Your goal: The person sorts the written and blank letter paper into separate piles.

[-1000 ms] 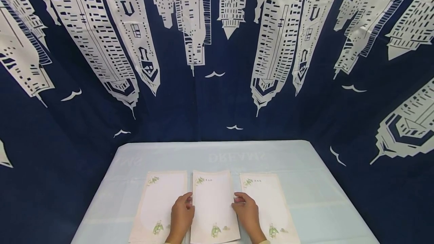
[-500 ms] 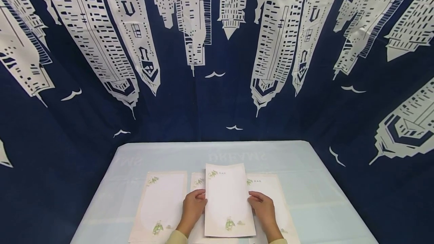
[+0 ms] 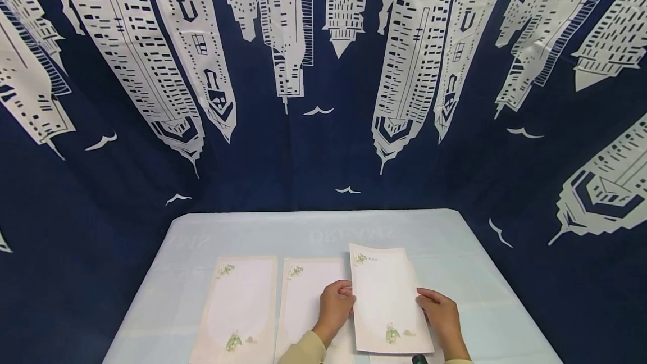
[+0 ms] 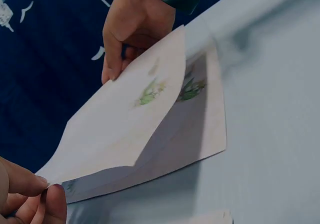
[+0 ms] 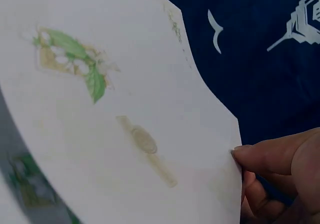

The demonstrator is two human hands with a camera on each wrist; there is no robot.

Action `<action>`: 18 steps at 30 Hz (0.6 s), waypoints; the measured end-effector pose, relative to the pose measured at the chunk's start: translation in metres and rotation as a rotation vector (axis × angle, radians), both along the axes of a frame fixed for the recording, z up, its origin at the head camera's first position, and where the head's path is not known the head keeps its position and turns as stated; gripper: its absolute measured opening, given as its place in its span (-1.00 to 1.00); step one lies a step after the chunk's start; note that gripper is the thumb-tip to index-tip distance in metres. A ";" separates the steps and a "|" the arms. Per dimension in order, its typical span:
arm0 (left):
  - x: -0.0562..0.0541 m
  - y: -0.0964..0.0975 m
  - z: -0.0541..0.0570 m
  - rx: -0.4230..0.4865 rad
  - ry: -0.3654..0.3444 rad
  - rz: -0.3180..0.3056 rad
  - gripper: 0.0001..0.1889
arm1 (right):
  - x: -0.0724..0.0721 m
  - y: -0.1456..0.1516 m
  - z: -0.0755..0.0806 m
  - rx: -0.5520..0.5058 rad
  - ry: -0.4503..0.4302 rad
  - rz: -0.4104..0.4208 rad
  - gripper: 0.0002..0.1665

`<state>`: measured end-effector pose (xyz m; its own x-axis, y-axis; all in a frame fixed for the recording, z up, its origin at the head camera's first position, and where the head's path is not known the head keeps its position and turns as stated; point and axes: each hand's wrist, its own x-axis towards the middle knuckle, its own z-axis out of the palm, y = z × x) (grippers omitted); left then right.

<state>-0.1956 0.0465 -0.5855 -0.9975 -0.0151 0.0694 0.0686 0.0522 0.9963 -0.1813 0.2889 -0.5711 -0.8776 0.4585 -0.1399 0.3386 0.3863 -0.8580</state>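
Note:
A pale sheet of floral paper (image 3: 386, 299), with small green prints at its top left and bottom, is raised and tilted over the right side of the table. My left hand (image 3: 335, 306) pinches its left edge between thumb and fingers. On the opposite edge, my right hand (image 3: 441, 314) pinches it as well. In the left wrist view, the raised sheet (image 4: 120, 119) bows slightly above a matching sheet (image 4: 212, 119) on the table, apart from it along the near side. The right wrist view shows the held sheet's printed face (image 5: 150, 84) and the right hand (image 5: 285, 169) at its edge.
Two more matching sheets, a left one (image 3: 242, 302) and a middle one (image 3: 303, 296), lie side by side on the pale blue table (image 3: 172, 274). My left forearm crosses the middle sheet. A dark blue cloth (image 3: 303, 156) printed with white buildings hangs behind the table.
Both hands have lifted the top sheet off the middle position and carried it right, over the right sheet. Another matching sheet shows where it lay.

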 end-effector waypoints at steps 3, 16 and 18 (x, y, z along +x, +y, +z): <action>-0.003 0.010 -0.003 -0.013 -0.037 -0.003 -0.71 | -0.001 0.008 -0.004 0.041 0.004 -0.047 -0.64; -0.008 0.023 -0.004 -0.161 -0.136 -0.141 -0.69 | -0.007 0.017 -0.010 0.137 -0.011 -0.045 -0.72; -0.008 0.021 -0.003 -0.225 -0.146 -0.167 -0.67 | -0.007 0.018 -0.010 0.145 -0.029 -0.032 -0.71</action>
<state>-0.2040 0.0675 -0.5887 -0.9845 0.1496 -0.0919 -0.0484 0.2722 0.9610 -0.1881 0.3068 -0.5816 -0.8590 0.5030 -0.0949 0.3762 0.4946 -0.7835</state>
